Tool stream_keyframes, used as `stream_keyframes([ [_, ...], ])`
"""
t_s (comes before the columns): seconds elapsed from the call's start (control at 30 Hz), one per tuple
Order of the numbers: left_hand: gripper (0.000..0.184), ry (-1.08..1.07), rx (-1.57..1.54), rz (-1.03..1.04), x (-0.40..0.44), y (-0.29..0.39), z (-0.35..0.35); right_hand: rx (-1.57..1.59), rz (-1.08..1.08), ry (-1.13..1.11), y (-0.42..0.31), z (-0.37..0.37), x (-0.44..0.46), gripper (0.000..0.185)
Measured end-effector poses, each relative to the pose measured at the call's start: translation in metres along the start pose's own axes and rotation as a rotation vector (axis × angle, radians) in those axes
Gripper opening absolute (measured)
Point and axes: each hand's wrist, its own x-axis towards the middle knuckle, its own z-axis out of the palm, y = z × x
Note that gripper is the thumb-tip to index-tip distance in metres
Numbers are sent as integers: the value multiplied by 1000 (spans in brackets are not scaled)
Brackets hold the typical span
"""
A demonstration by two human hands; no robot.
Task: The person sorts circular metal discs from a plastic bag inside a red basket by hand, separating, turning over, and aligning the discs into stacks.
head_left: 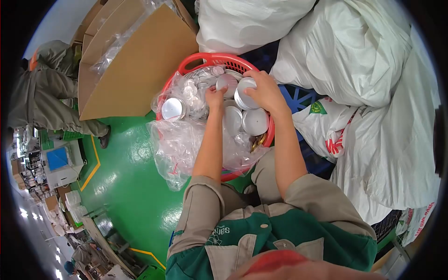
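A red plastic basket [269,136] in front of me holds clear plastic bags and stacks of round, flat silver metal lids. My right hand [269,94] is closed around the edge of a stack of these lids [243,94], tilted on its side near the basket's right rim. Just left of it, my left hand [215,99] pinches the lower edge of another silver lid [227,84]; its fingertips are partly hidden. More lids [255,122] lie below my right hand. At the left side, a further stack [173,108] rests in clear plastic.
A large cardboard box [140,65] with clear plastic inside stands to the left. Bulging white sacks [345,51] fill the right side, over a blue pallet [298,100]. Clear plastic [175,151] drapes over the basket's front. Another person's legs [60,95] are at the far left on the green floor.
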Motion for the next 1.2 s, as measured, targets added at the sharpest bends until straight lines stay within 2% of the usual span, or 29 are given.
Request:
stream_keyframes([
  [0.03, 43, -5, -9, -6, 1, 2, -4, 53, -46, 13, -5, -4, 0, 43],
  [0.07, 40, -87, -210, 4, 6, 6, -11, 150, -74, 1, -9, -7, -1, 46],
  [0.1, 37, -67, -248, -81, -12, 38, -19, 233, -97, -21, -11, -3, 1, 47],
  [0.13, 34, -86, -342, -35, -20, 57, -29, 317, -121, -44, -15, 2, 3, 48],
  [0.23, 28, -207, -705, 2, -22, 82, -66, 307, -235, -141, -24, 38, 7, 52],
  [0.33, 32, -389, -810, -81, -32, 70, -93, 196, -264, -413, -12, 84, 6, 56],
  [0.43, 33, -435, -791, -240, -34, 40, -105, -112, -201, -753, 4, 111, 8, 59],
  [0.47, 34, -448, -762, -255, -34, 34, -107, -146, -125, -780, 11, 121, 8, 59],
  [0.53, 34, -433, -745, -303, -31, 24, -107, -325, -122, -692, 11, 120, 2, 58],
  [0.57, 35, -410, -732, -351, -30, 18, -105, -328, -117, -766, 10, 119, 4, 61],
  [0.63, 39, -475, -699, -371, -34, 12, -101, -316, -134, -751, 11, 121, 5, 66],
  [0.67, 40, -539, -711, -381, -36, 9, -100, -299, -103, -774, 12, 121, 4, 74],
  [0.73, 46, -521, -701, -424, -33, 3, -99, -289, -183, -762, 9, 122, 1, 81],
  [0.77, 46, -528, -708, -445, -32, 0, -101, -332, -127, -784, 8, 122, 0, 90],
  [0.8, 46, -540, -715, -469, -34, 1, -105, -360, -125, -789, 2, 120, -2, 87],
  [0.83, 47, -644, -719, -500, -36, 3, -110, -387, -123, -795, -3, 119, -3, 85],
  [0.87, 47, -620, -689, -518, -42, 2, -112, -453, -130, -859, -7, 116, -5, 76],
  [0.93, 47, -566, -632, -543, -50, 5, -115, -449, -129, -961, -3, 125, -5, 80],
  [0.97, 46, -529, -700, -509, -51, 9, -115, -507, -113, -962, -1, 130, -3, 82],
  [1.03, 45, -413, -811, -412, -51, 22, -115, -262, -153, -786, 3, 116, -6, 84],
  [1.13, 40, -351, -828, -170, -58, 58, -117, -203, -270, -555, -7, 90, 8, 77],
  [1.17, 37, -299, -776, -113, -65, 71, -114, -64, -132, -388, -16, 79, 7, 62],
  [1.2, 36, -308, -713, -57, -74, 86, -109, 329, 26, -299, -25, 72, 12, 57],
])
